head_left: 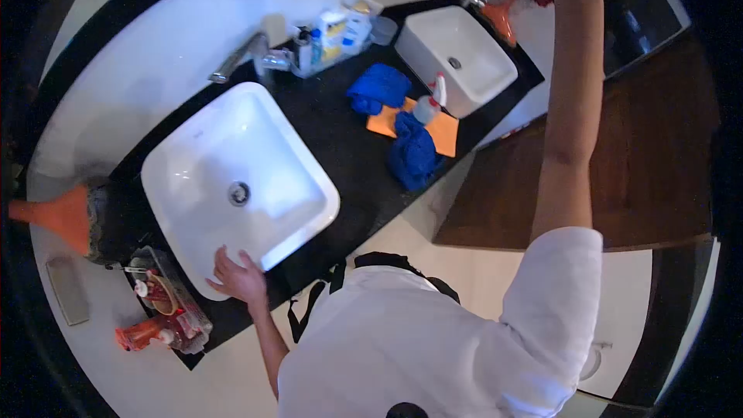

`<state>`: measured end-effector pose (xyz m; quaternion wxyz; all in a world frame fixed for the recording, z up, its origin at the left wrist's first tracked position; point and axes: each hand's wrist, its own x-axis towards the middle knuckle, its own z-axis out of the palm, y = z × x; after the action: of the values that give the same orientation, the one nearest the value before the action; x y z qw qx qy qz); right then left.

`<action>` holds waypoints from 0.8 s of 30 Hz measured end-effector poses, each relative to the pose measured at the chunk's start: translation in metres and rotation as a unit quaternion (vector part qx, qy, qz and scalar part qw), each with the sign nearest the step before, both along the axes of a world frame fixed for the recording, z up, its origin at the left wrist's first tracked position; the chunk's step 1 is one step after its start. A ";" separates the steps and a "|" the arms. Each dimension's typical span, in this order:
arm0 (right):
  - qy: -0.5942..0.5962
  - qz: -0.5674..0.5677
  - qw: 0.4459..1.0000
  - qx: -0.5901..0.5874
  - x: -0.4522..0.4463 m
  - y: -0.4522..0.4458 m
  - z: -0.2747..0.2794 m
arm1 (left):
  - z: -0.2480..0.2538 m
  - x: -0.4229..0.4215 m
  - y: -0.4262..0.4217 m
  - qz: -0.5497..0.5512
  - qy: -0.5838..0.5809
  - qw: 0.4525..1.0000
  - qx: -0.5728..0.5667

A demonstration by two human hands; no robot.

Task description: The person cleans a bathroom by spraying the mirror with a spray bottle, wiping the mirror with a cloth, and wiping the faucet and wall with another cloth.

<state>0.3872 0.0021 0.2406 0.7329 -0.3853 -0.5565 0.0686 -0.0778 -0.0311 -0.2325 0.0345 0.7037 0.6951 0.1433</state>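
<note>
My left hand [240,276] rests at the near rim of the large white basin [302,159], fingers spread and nothing held. My right arm stretches up along the right side, and its hand lies beyond the top edge, so what it touches is hidden. Between the basins, two crumpled blue cloths [379,87] lie on the black counter, one of them partly over a folded orange cloth [443,133]. A clear spray bottle [427,108] with a white and red head stands on the orange cloth, beside the smaller white sink [484,70].
A chrome faucet [240,56] reaches toward the large basin. Several bottles [333,35] stand in a tray against the wall. A clear basket [178,302] of small items sits at the left end, near an orange vase-like object [62,219]. Brown wooden panelling [650,155] is at right.
</note>
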 end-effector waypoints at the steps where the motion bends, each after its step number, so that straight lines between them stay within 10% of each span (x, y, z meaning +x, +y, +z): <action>1: 0.054 0.025 0.998 0.009 0.015 -0.032 -0.030 | -0.002 -0.001 0.000 -0.002 0.016 1.000 0.001; 6: 0.293 0.004 0.952 -0.091 0.046 -0.143 -0.193 | -0.020 0.006 0.004 0.055 0.077 0.995 0.016; 7: 0.320 0.413 0.849 -0.077 0.081 -0.151 -0.243 | -0.024 0.005 0.006 0.061 0.093 0.993 0.025; 8: 0.359 0.429 0.825 -0.081 0.069 -0.151 -0.276 | -0.023 0.005 0.006 0.059 0.101 0.993 0.025; 9: 0.418 0.053 0.877 -0.230 0.016 -0.152 -0.270 | -0.021 0.006 0.006 0.068 0.096 0.993 0.009; 13: 0.553 0.213 0.775 -0.219 0.000 -0.116 -0.382 | -0.020 0.006 0.008 0.091 0.087 0.992 -0.004; 17: 0.549 0.173 0.786 -0.224 -0.015 -0.111 -0.482 | -0.022 0.003 0.013 0.093 0.082 0.992 -0.022; 19: 0.162 -0.022 0.923 -0.349 -0.033 -0.132 -0.509 | -0.023 0.003 0.015 0.105 0.069 0.990 -0.061; 23: -0.416 -0.168 0.779 -0.438 -0.093 -0.153 -0.609 | -0.013 0.009 0.007 0.095 0.059 0.992 -0.049; 24: -0.357 -0.105 0.823 -0.429 -0.113 -0.159 -0.620 | -0.017 0.007 0.007 0.093 0.064 0.993 -0.026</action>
<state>0.2744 -0.1570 -0.3791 0.2465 -0.7146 -0.6496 0.0812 -0.0709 -0.0244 -0.2496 -0.0050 0.6425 0.7618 0.0825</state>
